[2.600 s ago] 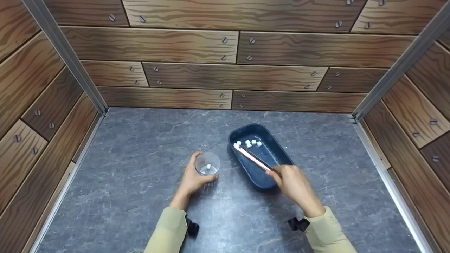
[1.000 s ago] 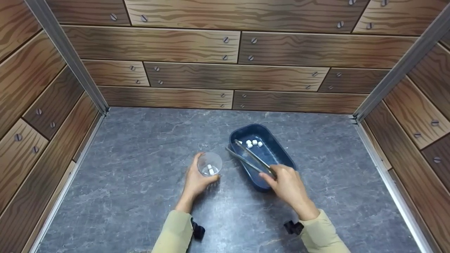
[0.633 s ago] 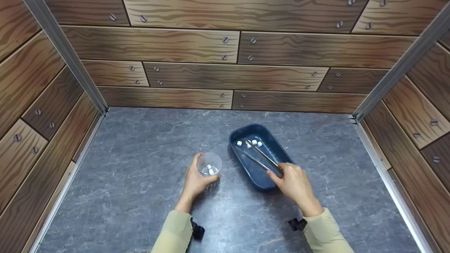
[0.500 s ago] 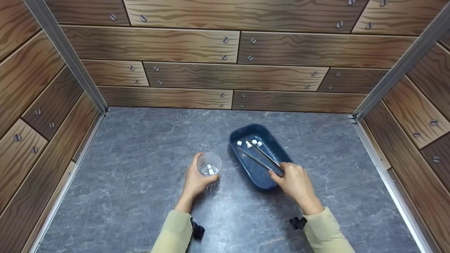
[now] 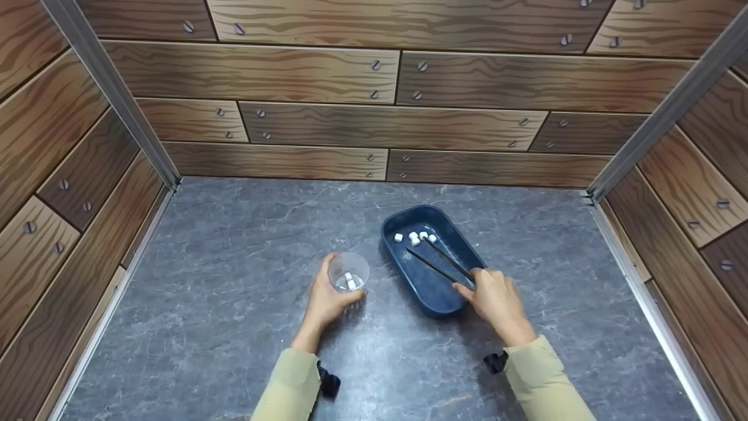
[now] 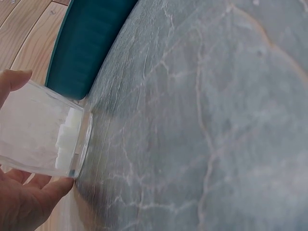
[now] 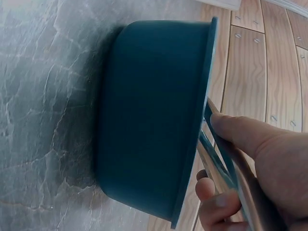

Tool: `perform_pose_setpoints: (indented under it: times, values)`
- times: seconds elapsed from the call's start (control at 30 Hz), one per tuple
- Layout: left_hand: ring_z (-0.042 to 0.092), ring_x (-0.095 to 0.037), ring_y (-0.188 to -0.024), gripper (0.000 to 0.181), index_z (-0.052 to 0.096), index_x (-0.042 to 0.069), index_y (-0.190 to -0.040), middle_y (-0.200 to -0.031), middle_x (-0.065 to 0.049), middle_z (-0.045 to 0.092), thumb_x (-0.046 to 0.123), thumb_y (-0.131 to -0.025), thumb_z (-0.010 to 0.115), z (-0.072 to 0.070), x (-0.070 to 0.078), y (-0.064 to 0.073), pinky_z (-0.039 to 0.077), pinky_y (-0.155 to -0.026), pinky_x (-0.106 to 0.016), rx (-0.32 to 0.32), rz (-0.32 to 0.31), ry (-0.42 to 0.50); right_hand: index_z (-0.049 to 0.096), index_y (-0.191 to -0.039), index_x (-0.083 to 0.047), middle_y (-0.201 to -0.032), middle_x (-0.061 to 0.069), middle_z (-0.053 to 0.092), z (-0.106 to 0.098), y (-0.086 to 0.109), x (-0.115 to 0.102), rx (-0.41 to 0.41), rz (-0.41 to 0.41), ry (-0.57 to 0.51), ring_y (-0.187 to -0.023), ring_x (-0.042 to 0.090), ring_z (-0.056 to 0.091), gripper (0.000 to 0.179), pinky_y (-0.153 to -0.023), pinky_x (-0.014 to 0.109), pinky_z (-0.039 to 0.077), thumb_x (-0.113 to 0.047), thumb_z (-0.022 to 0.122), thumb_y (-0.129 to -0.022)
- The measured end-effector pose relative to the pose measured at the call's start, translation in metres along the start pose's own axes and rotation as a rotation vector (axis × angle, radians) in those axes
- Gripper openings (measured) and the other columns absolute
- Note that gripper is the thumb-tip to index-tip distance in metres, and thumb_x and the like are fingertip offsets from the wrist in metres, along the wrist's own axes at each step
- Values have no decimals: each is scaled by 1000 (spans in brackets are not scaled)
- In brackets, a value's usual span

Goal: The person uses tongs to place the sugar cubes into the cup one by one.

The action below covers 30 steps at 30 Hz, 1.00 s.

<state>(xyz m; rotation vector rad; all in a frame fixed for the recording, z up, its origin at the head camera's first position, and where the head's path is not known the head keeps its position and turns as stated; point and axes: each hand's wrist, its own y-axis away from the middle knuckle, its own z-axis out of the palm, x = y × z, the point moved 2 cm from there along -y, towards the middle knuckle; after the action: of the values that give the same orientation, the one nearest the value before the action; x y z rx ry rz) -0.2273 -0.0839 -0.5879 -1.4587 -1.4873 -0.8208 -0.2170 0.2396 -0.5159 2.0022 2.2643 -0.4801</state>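
Note:
My left hand [image 5: 327,299] grips a clear plastic cup [image 5: 348,263], fingers on its far side and thumb on the near side. At the bottom of the cup lie small white cubes [image 6: 67,137]. My right hand [image 5: 497,297] holds metal tongs [image 5: 435,266] near their hinged end, arms spread apart. The tong tips reach into a dark blue tub [image 5: 447,307], close to several white cubes [image 5: 415,241] at its far end. Nothing shows between the tips. In the right wrist view the tub wall [image 7: 149,120] hides the tips of the tongs.
The tub stands on a grey marbled tabletop [image 5: 234,257], right of the cup. Wood-patterned panels [image 5: 315,126] close off the back and both sides, with metal rails [image 5: 111,88] at the corners. A lone white cube [image 5: 398,237] lies left of the others in the tub.
The tongs, pressed together at the tub's left cubes at first, have spread and moved right toward the middle cubes. The cup went from one visible cube to two and stayed nearly in place.

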Motion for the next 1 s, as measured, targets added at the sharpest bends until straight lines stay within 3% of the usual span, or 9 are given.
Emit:
perform_pose_setpoints:
  times: [0.27, 0.57, 1.0]
  values:
    - [52, -35, -121, 102, 39, 6, -146, -135, -21, 52, 23, -60, 90, 1, 0, 0, 42, -101, -47, -18, -12, 64, 65, -72, -6, -67, 15, 61, 3, -9, 1, -40, 22, 28, -54, 33, 57, 35, -47, 48, 44, -37, 73, -86]
    - [54, -35, -119, 102, 40, 5, -145, -133, -20, 54, 23, -59, 90, 1, 0, 0, 42, -101, -46, -5, -3, 45, 67, -75, -2, -75, 25, 64, 6, -16, -1, -47, 42, 59, -63, 44, 62, 36, -51, 55, 46, -36, 73, -87]
    - [54, -36, -118, 103, 39, 2, -145, -132, -21, 55, 22, -58, 90, 2, 0, -1, 42, -101, -46, 1, 16, 35, 66, -73, 1, -73, 25, 64, 8, -21, -5, -47, 33, 72, -62, 44, 62, 37, -52, 54, 47, -33, 74, -87]
